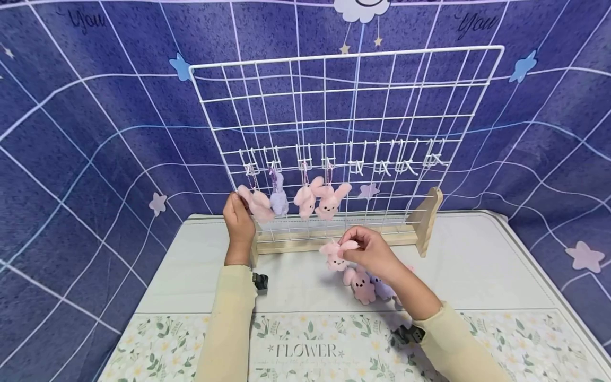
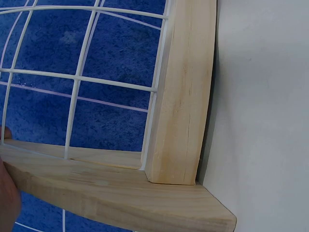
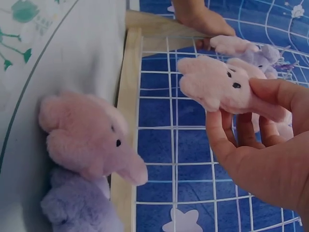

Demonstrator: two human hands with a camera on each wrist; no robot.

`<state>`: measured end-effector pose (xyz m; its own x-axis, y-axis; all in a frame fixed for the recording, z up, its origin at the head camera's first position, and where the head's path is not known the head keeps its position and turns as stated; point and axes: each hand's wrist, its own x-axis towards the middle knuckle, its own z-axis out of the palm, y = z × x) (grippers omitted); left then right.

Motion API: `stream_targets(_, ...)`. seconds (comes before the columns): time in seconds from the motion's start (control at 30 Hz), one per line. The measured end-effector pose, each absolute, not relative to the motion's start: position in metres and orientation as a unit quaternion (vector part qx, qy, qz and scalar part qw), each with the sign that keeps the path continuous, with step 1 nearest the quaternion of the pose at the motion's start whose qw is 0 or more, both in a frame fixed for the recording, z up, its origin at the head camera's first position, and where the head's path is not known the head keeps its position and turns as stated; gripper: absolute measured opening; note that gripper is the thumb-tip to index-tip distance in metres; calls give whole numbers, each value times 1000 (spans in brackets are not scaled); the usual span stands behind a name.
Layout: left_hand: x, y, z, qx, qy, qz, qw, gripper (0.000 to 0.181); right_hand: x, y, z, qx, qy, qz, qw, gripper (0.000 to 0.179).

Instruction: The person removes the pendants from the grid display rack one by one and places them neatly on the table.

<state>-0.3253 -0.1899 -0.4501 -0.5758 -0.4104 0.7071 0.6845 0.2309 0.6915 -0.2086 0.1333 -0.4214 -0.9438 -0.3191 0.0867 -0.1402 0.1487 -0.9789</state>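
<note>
Right hand (image 1: 374, 249): mine, thumb and fingers pinching one pink plush bunny (image 1: 336, 261), raised above the table (image 1: 191, 276) on the near side of the grid rack (image 1: 296, 60). Left hand (image 1: 238, 223): mine, curled round the wooden stand (image 2: 181, 96) at its left end. Hung, left half: three pink toys (image 1: 329, 202), one purple toy (image 1: 279, 201). Unfilled, right half: four bare hooks (image 1: 382, 165). Judged half done. Outstanding: the bunny in my grip; a pink plush (image 1: 363, 289) and a purple plush (image 1: 383, 288) on the table, others perhaps hidden by my forearm. Containers: none seen.
</note>
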Motion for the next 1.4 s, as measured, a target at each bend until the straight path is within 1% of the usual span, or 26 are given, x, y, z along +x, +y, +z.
stream_targets(0.33, -327, -190, -451, -112, -644, -606, 453, 37, -205, 136, -427, -170, 790, -580, 102, 18)
stream_targets(0.67, -328, -193, -456, -117, -642, -611, 449, 40, -205, 141, -436, -215, 795, -548, 148, 15)
stream_targets(1.07, -328, -192, -453, -122, -640, -610, 450, 38, -203, 145, -446, -275, 787, -516, 196, 17)
stream_targets(1.4, -329, -192, -453, -126, -641, -610, 448, 39, -200, 144, -448, -276, 804, -481, 215, 18)
